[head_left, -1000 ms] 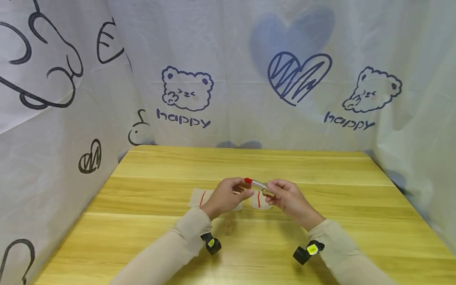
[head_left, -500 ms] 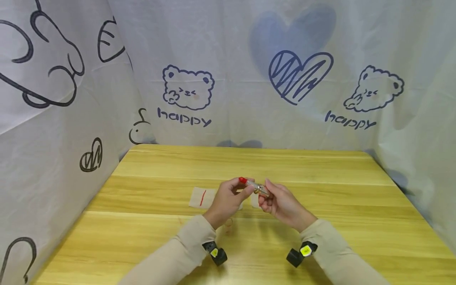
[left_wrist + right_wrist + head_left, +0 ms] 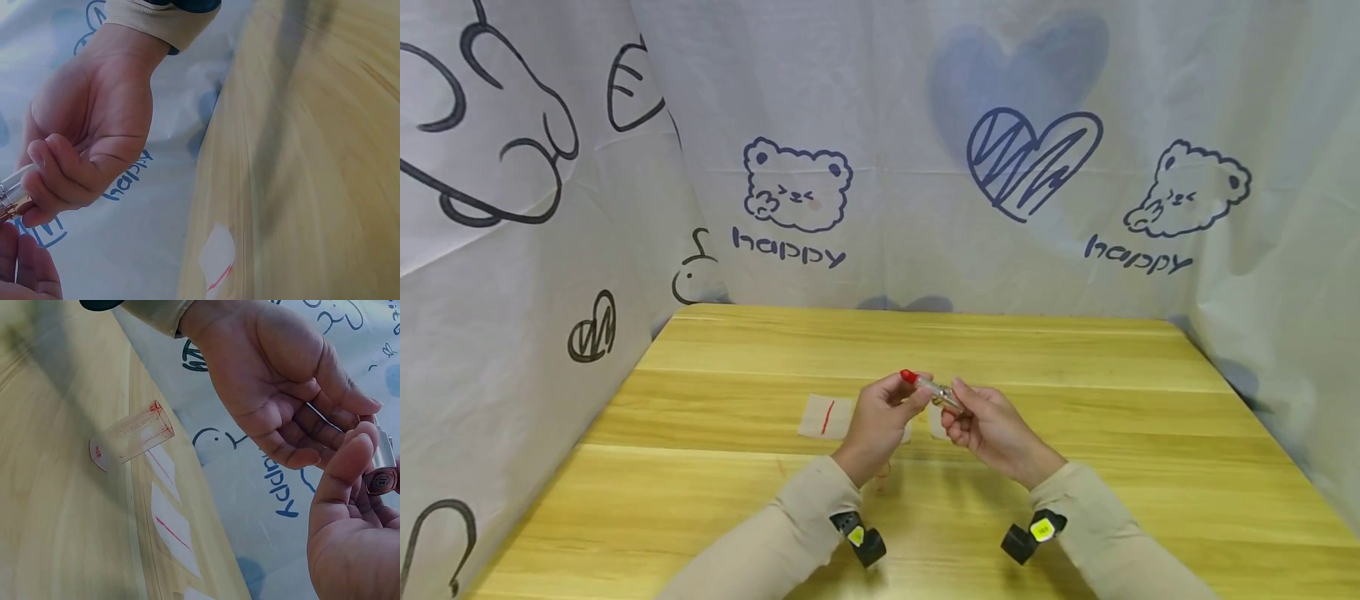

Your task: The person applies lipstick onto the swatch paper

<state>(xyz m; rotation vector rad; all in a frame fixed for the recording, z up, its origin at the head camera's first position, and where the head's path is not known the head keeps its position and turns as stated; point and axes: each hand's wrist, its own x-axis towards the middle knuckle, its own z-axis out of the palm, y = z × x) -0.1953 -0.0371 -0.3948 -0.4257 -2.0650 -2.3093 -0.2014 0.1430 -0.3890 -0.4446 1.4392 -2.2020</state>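
Both hands hold a lipstick with a red bullet (image 3: 908,377), a silver stem and a gold base, tilted above the table. My left hand (image 3: 880,425) pinches the stem between thumb and fingers just below the red tip. Curled round the base are the fingers of my right hand (image 3: 996,429). In the right wrist view the silver lipstick tube (image 3: 382,447) shows its end face, with the red bullet hidden there. The left wrist view catches only part of the tube (image 3: 12,194) at its left edge, among the fingers.
Paper pieces lie under the hands; the left one (image 3: 822,417) bears a red line, and so does another piece (image 3: 172,528). A clear cup (image 3: 134,437) with red markings stands upright near the papers. White drawn-on cloth (image 3: 910,250) walls surround the wooden table (image 3: 1037,350).
The right hand has moved left with the lipstick, bringing it to the left hand. The left thumb and fingers, apart from it earlier, now pinch the stem.
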